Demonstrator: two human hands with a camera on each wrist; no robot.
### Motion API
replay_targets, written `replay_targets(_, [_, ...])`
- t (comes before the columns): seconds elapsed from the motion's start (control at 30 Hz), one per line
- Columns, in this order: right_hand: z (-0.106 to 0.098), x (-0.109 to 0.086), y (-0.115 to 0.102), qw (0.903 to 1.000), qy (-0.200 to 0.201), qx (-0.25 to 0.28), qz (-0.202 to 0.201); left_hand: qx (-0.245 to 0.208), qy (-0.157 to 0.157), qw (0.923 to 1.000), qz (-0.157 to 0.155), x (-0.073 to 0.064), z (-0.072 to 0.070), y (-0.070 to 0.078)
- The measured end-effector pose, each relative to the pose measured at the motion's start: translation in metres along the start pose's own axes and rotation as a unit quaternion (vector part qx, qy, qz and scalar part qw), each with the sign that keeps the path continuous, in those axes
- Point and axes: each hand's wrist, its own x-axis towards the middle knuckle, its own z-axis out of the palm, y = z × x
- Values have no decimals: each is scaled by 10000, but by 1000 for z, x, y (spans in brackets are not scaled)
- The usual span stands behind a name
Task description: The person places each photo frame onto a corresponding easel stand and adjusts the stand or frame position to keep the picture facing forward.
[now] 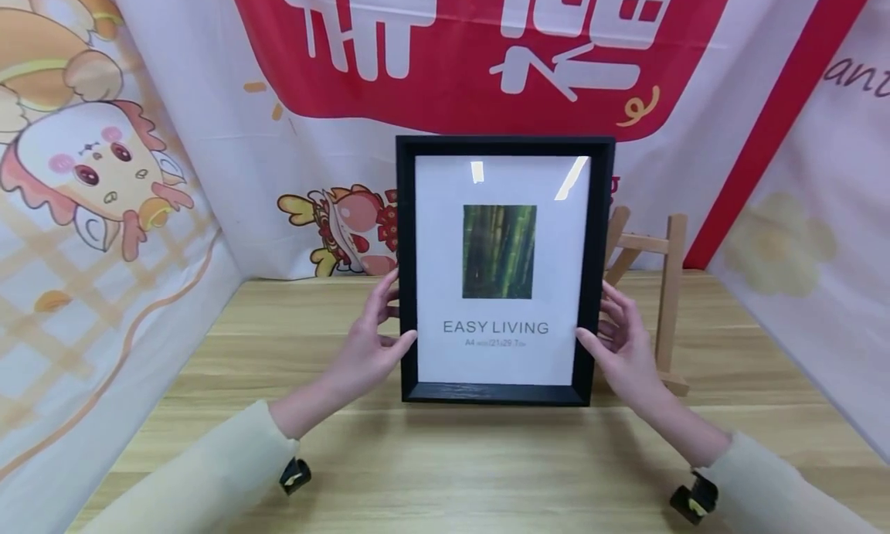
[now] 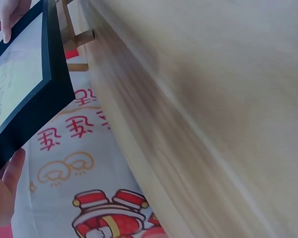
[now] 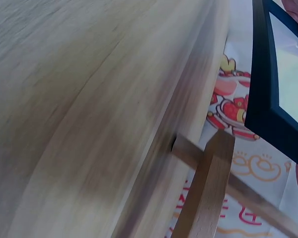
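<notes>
A black picture frame [image 1: 497,364] stands upright between both hands, its white sheet facing me with a small bamboo photo and the words EASY LIVING. On its left side my left hand [image 1: 375,348] grips the lower edge, thumb in front and fingers around the side. My right hand [image 1: 622,345] holds the opposite edge the same way. In both wrist views the frame's [image 2: 57,89] bottom corner hangs above the tabletop. Behind the right hand is a wooden easel [image 1: 670,287], partly hidden by the frame; its legs [image 3: 203,188] show close up in the right wrist view.
The wood-grain tabletop [image 1: 445,472] spreads below the hands. Printed cloth walls enclose it: a red-and-white backdrop [image 1: 334,109] behind, a cartoon cloth [image 1: 90,287] at left and a pale cloth [image 1: 820,287] at right. Both wrists wear small black devices [image 1: 295,476].
</notes>
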Motion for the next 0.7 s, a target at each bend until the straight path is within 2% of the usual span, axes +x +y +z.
replay_targets(0.2, [-20,-2,2,9988,468,-69,-156,-93,-95,9988,462,20,21,2])
replay_targets(0.47, [-45,-4,6,9918,1034,725,-190,-202,-237,9961,824,46,48,9])
replay_targets(0.57, [-53,-4,9,9856,1225,1102,-372,-329,-332,9947,913,56,58,10])
replay_targets(0.7, [-63,-4,14,9772,1270,1531,-745,-462,-456,9926,1026,66,70,8])
